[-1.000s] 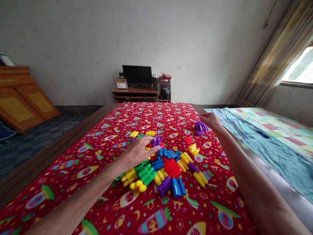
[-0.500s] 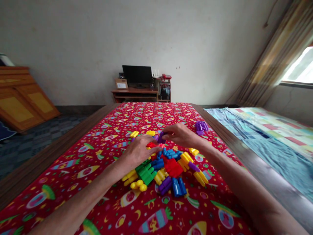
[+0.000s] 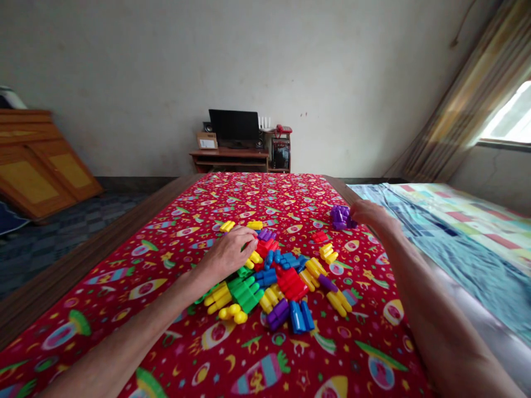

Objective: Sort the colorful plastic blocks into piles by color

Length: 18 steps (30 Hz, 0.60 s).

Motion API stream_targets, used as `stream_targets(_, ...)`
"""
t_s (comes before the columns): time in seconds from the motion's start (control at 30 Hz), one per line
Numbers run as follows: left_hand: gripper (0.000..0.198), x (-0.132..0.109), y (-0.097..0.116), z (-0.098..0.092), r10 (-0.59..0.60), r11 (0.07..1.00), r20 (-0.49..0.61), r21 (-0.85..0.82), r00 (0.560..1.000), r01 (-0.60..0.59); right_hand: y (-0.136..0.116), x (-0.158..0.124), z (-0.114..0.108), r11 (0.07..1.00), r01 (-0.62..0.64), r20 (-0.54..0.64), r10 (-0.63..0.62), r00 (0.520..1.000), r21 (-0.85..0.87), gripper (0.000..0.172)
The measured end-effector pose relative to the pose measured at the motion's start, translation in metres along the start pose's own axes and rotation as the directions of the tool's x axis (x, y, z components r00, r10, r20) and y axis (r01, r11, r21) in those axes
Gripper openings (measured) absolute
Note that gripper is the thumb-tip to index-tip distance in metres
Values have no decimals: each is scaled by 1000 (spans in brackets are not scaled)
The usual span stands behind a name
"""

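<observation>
Purple plastic blocks in a small cluster (image 3: 340, 216) lie on the far right part of the tabletop (image 3: 83, 260), well apart from the main heap. The right hand (image 3: 369, 214) reaches out to this cluster with its fingertips touching the near side; whether the fingers are pinching a piece cannot be told. The left hand (image 3: 230, 253) rests palm down on the far left edge of the mixed heap of yellow, green, blue, red and purple plastic blocks (image 3: 286, 282), fingers curled over yellow pieces, and its grip is hidden too. The two hands are well apart.

Just beyond the left fingertips sits a lone purple block (image 3: 266, 235), and farther back lie two loose yellow blocks (image 3: 227, 226). Between the heap and the purple cluster lie a single red block (image 3: 319, 236) and a yellow block (image 3: 328, 252).

A red cloth printed with rockets and stars (image 3: 265, 193) covers the tabletop. To the right is a bed with a patchwork sheet (image 3: 456, 232). Against the far wall stands a low wooden desk (image 3: 234, 157) bearing a dark monitor (image 3: 233, 127).
</observation>
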<state>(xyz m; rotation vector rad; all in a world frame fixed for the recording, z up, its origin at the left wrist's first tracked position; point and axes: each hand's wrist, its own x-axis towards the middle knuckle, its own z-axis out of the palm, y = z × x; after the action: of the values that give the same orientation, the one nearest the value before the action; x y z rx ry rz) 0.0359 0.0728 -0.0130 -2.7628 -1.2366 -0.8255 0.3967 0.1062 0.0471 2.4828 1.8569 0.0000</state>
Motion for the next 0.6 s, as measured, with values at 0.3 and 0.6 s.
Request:
stream_targets(0.3,34,0,23,-13,67,995,-8,75,998,-66,-50,-38,-18,874,479,-132,-467,875,85,22)
stream_targets(0.6,34,-30,100,8,399,914,277,-38,874,-405,-106,-66,4,576,767,-81,-783,617,282,17)
